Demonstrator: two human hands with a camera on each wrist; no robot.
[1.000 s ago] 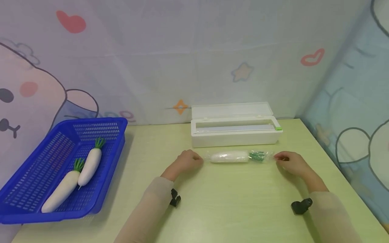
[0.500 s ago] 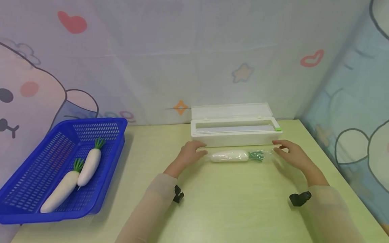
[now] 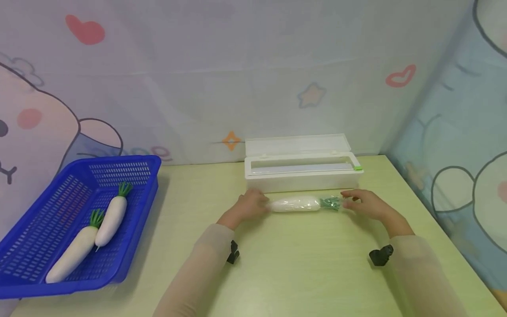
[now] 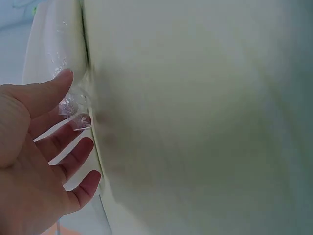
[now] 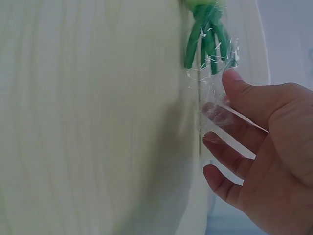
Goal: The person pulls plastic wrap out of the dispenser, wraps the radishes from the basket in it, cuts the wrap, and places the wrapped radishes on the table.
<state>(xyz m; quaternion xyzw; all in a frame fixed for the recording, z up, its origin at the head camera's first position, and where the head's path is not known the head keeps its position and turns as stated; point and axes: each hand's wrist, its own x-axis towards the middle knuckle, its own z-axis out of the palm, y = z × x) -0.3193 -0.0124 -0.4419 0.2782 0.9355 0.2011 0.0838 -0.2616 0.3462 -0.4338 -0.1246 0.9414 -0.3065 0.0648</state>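
Note:
A white radish (image 3: 295, 204) with green stalks lies sideways on the table, covered in clear plastic wrap. At its left end is my left hand (image 3: 250, 205); in the left wrist view its thumb and fingers stand apart around the crumpled wrap end (image 4: 73, 105), touching it. By the green stalks (image 5: 209, 39), my right hand (image 3: 366, 204) has its thumb on the loose wrap (image 5: 215, 93) and a finger behind it, with a gap between them. Just behind the radish stands a long white wrap dispenser (image 3: 303, 181), its lid (image 3: 297, 144) raised.
A blue plastic basket (image 3: 136, 233) stands at the left of the table, holding two unwrapped white radishes (image 3: 112, 220). A patterned cloth backdrop (image 3: 190, 88) rises behind and to the right of the light table (image 3: 301, 264).
Both hands first pinched the wrap ends, then spread their fingers and moved inward towards the radish. The right hand has shifted left to the stalks. The radish stays in place.

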